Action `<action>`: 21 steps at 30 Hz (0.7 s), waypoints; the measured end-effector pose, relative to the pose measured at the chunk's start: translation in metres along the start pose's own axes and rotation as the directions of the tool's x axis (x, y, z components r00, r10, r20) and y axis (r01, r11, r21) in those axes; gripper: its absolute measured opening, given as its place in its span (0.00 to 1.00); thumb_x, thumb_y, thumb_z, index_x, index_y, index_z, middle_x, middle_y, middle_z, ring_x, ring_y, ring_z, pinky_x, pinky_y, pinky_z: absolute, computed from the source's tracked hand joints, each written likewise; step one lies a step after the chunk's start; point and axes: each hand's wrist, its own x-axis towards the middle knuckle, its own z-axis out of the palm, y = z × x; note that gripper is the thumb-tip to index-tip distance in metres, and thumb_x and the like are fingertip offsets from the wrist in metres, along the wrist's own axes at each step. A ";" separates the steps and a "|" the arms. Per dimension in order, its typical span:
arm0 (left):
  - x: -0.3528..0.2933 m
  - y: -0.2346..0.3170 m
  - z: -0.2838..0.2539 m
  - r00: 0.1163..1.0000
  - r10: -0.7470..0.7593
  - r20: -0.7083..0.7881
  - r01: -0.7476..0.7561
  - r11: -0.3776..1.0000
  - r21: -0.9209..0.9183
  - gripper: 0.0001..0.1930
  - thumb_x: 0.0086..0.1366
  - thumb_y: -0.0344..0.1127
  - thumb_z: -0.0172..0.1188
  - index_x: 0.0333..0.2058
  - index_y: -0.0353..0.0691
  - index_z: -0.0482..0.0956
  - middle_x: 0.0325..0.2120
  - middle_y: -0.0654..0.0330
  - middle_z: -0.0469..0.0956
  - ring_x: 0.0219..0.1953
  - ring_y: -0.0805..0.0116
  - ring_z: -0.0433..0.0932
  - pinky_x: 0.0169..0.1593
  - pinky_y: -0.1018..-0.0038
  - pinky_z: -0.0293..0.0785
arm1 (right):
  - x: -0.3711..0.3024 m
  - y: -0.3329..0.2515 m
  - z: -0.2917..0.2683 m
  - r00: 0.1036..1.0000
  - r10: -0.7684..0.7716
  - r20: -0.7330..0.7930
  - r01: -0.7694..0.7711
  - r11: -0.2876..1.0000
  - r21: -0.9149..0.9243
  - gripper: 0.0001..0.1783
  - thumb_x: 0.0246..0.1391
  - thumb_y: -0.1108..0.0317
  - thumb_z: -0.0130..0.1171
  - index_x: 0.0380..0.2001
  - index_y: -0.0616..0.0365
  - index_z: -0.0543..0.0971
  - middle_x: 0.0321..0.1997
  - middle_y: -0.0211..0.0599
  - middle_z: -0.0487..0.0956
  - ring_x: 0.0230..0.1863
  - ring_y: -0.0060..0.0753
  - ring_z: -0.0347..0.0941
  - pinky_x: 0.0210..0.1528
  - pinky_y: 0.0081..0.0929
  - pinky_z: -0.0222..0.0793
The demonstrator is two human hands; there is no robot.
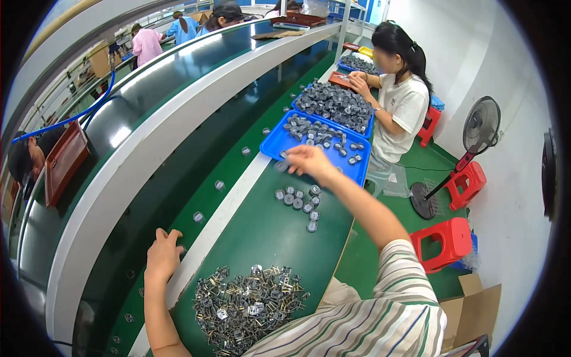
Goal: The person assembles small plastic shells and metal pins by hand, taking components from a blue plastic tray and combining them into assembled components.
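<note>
My right hand [310,162] is stretched forward, its fingertips pinching a small grey round part [282,165] near the corner of a blue tray [270,144]. More of these grey round parts lie loose in that tray. On the green worktop below it sits a group of similar parts [297,203]. My left hand [162,253] reaches over the green belt beside the white rail, fingers apart and slightly bent. A small part shows partly by its fingertips; whether they touch it I cannot tell. Close to my body is a heap of small dark pieces with brass-coloured pins [250,309].
Single parts lie spaced along the belt [219,185]. A fuller blue tray [333,107] stands beyond the nearer one, where a co-worker [404,89] handles parts. At right are a fan [480,125], red stools [443,244] and a cardboard box [476,309]. A curved raised conveyor [148,89] runs at left.
</note>
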 end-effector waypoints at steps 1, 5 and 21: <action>0.003 0.001 -0.001 1.000 0.005 -0.006 -0.005 1.000 -0.002 0.18 0.63 0.34 0.70 0.52 0.45 0.80 0.48 0.48 0.73 0.46 0.43 0.82 0.51 0.51 0.79 | 0.017 0.001 -0.026 0.998 -0.006 -0.061 0.001 0.998 -0.069 0.19 0.63 0.70 0.65 0.55 0.66 0.81 0.38 0.39 0.87 0.33 0.26 0.85 0.32 0.22 0.77; 0.006 -0.005 0.001 0.997 -0.034 0.075 0.035 0.999 -0.017 0.16 0.64 0.35 0.69 0.50 0.46 0.81 0.46 0.48 0.76 0.45 0.43 0.82 0.52 0.52 0.79 | 0.078 0.001 -0.107 0.956 -0.029 -0.291 -0.010 0.991 -0.132 0.21 0.63 0.77 0.61 0.58 0.70 0.78 0.42 0.45 0.86 0.35 0.34 0.87 0.32 0.27 0.81; 0.001 -0.022 0.003 0.995 0.013 0.097 -0.003 0.995 -0.103 0.14 0.58 0.29 0.69 0.43 0.40 0.78 0.45 0.45 0.77 0.48 0.38 0.80 0.52 0.50 0.78 | 0.124 0.009 -0.168 0.909 -0.172 -0.380 0.053 0.952 -0.303 0.22 0.63 0.74 0.64 0.59 0.67 0.79 0.47 0.40 0.87 0.43 0.29 0.84 0.44 0.28 0.82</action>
